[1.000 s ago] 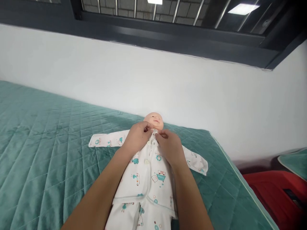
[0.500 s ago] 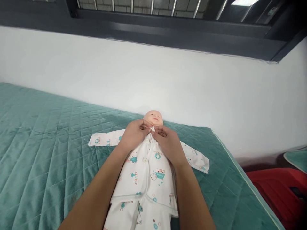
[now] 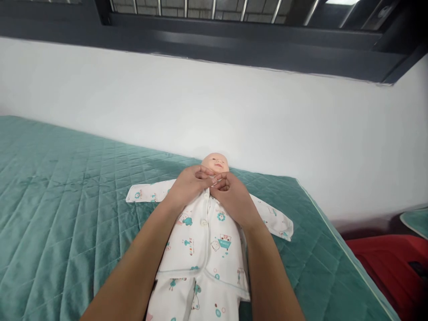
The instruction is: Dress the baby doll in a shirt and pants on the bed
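Note:
A baby doll (image 3: 216, 162) lies on its back, its head toward the wall. It wears a white printed baby shirt (image 3: 197, 243) with long sleeves spread to both sides, and matching trousers (image 3: 214, 307). At the collar, just under the doll's chin, my left hand (image 3: 192, 185) pinches the shirt's edge. My right hand (image 3: 230, 194) is closed on the other side of the collar, its fingertips meeting those of the left. Whatever lies between the fingertips is hidden. A button (image 3: 203, 222) shows lower on the shirt front.
Beneath the doll is a green quilted bedspread (image 3: 67, 214), its edge (image 3: 344, 243) running down on the right. Behind stands a white wall (image 3: 167, 102) below a dark window frame (image 3: 234, 42) with metal bars. A red object (image 3: 394, 263) sits beyond the bed's right edge.
My fingertips have drawn closer together at the collar, and the bit of white cloth that stuck up between them is now covered. The doll stays in place.

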Motion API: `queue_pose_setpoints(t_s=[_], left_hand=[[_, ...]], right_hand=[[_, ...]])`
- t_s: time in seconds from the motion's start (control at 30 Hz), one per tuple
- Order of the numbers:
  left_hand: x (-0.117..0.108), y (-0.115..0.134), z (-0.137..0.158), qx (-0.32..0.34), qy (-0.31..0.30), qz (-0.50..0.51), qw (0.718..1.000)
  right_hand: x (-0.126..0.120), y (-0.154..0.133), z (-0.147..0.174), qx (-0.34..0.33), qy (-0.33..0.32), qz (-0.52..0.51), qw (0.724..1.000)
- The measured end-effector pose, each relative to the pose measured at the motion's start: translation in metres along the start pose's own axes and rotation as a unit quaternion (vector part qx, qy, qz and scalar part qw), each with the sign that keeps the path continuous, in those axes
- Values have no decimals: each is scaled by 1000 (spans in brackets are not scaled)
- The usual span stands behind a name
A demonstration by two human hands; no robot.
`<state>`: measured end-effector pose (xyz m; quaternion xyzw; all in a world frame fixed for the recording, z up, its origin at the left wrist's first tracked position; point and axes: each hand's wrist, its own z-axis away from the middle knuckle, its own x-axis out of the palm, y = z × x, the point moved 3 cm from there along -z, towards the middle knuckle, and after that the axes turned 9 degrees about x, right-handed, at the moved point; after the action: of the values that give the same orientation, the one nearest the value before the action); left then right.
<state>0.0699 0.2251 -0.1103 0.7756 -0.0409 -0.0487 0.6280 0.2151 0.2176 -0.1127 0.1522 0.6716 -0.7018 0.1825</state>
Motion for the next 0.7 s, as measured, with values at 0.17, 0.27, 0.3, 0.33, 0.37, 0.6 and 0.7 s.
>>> queue_pose_setpoints(t_s=[0.17,0.27,0.3,0.33,0.37,0.6,0.7], left_hand=[[0,-2,0,-13,5,3,1000],[1,-2,0,-2,-11,19,1000],[1,-2,0,4,-14,13,1000],[1,-2,-1,12,-13,-1,1000],[1,-1,-1,21,-7,-22,1000],[1,-1,-3,43,25,-149,987],[1,0,-3,64,7,-175,982]], right_hand=[[0,-1,1,-11,2,1,1000],[-1,-3,3,-2,1,-3,1000],[-1,-4,4,0,1,-2,1000],[-1,-4,5,1,3,1,1000],[-1,-5,6,2,5,4,1000],[-4,0,5,5,-11,-21,1000],[-7,0,4,-4,1,-35,999]])
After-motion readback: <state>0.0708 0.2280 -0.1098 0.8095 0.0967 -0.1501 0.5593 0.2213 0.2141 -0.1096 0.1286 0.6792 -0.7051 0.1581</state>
